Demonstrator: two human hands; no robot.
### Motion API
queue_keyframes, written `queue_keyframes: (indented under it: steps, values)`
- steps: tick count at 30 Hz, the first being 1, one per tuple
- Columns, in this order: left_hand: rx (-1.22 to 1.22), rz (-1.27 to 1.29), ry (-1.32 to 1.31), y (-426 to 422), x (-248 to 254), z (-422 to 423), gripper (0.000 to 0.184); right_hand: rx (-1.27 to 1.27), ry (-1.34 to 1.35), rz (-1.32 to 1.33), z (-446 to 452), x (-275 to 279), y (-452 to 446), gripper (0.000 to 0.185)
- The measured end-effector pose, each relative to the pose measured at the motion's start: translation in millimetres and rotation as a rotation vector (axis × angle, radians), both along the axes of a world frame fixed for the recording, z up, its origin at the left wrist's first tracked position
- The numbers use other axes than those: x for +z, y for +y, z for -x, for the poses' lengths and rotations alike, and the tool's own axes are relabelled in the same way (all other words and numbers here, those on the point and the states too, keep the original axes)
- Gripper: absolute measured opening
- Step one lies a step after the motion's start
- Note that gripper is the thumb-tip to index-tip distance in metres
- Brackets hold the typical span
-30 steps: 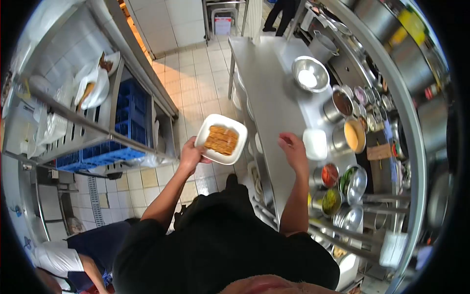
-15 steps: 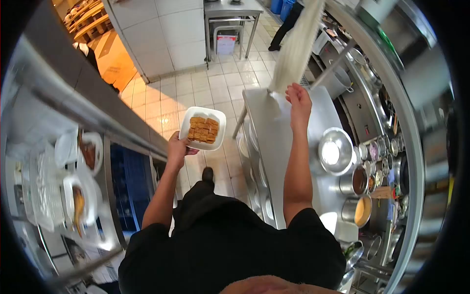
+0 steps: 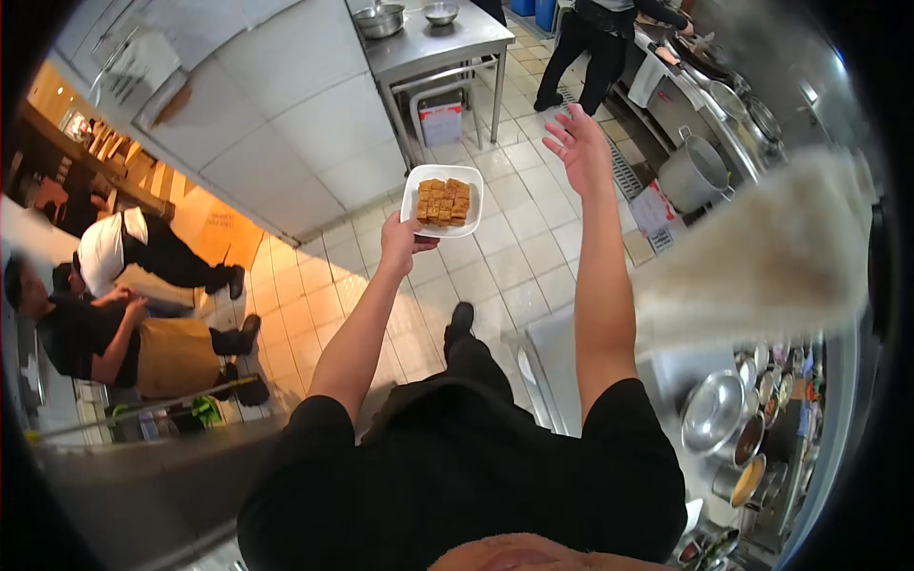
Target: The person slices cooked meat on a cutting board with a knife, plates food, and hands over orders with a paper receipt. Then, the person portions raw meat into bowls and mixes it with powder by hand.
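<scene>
Left of centre, your left hand (image 3: 405,246) grasps the near left corner of a white dish (image 3: 478,202) — best kept level, steadying the browned pieces (image 3: 443,202). Tiled floor (image 3: 514,252) offers open room between the far table's edge (image 3: 419,48) and the counter (image 3: 562,357); your right hand (image 3: 583,152) is raised, released, fingers parted — mind the blurred pale cloth (image 3: 752,257) beside that forearm.

A white, rounded-square dish (image 3: 411,199), held up above the tiled floor (image 3: 519,205), carries browned, cut food pieces (image 3: 444,202) packed together in rows.
</scene>
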State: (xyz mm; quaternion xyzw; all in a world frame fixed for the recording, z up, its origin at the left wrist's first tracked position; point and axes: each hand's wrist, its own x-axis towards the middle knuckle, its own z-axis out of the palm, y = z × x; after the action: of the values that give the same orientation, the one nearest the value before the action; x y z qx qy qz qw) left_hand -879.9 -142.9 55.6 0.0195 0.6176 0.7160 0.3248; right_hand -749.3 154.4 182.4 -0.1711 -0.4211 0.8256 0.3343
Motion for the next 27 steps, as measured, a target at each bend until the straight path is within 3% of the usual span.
queue_keyframes:
  steps: [4, 9, 12, 19, 23, 27]
  values:
    - [-0.02, 0.111, 0.008, 57, 15, 101, 0.041, -0.021, 0.004, 0.154, 121, -28, 86, 0.04]
    - [0.02, 0.073, 0.035, 123, 40, 227, 0.039, -0.036, -0.063, 0.211, 224, -39, 139, 0.063]
    - [-0.008, -0.004, 0.064, 173, 36, 318, 0.037, -0.084, -0.074, 0.183, 281, -25, 172, 0.065]
    - [0.048, -0.079, 0.096, 313, 38, 518, 0.033, -0.118, -0.047, 0.221, 451, -37, 266, 0.09]
    - [0.121, -0.179, 0.064, 396, 33, 624, 0.028, -0.379, 0.071, 0.336, 529, -34, 299, 0.077]
    - [0.222, -0.207, 0.045, 482, 31, 711, 0.028, -0.528, 0.125, 0.189, 549, -36, 309, 0.051]
